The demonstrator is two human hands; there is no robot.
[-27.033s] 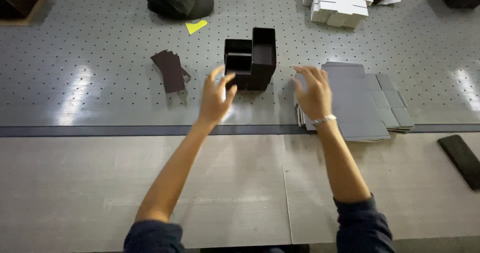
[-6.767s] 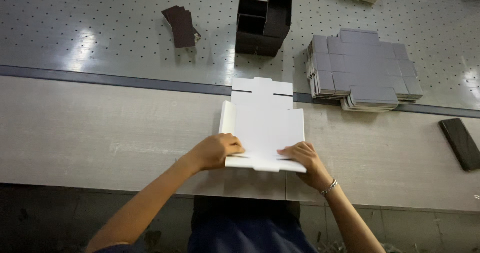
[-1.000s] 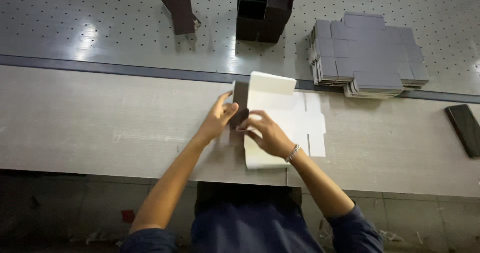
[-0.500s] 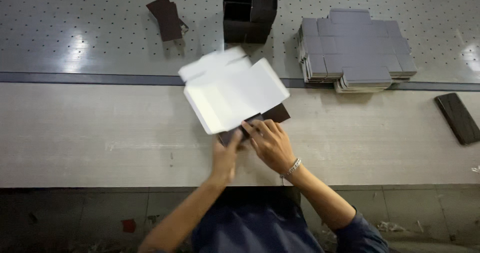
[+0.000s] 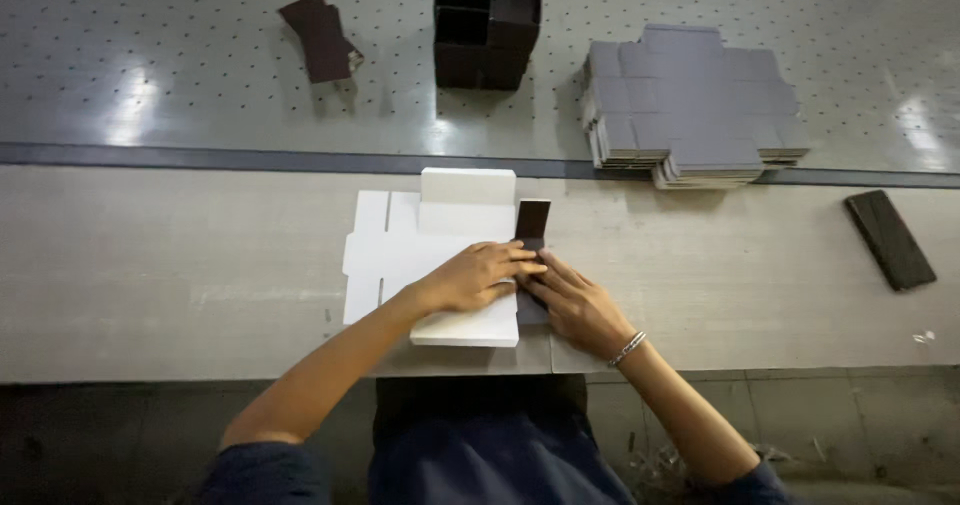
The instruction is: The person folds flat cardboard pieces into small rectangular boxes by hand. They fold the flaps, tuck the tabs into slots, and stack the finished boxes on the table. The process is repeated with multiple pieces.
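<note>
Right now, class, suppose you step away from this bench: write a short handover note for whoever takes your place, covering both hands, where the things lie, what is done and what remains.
Left hand: flat on the white card blank, pressing it to the bench.
Right hand: fingers on the dark strip at the blank's right edge.
Beyond: grey stack of flat blanks, dark divided box, small dark pile, another dark strip far right.
Done: blank lies unfolded, dark strip set against its right edge.
Left: the blank is not yet folded up; the stack remains.
</note>
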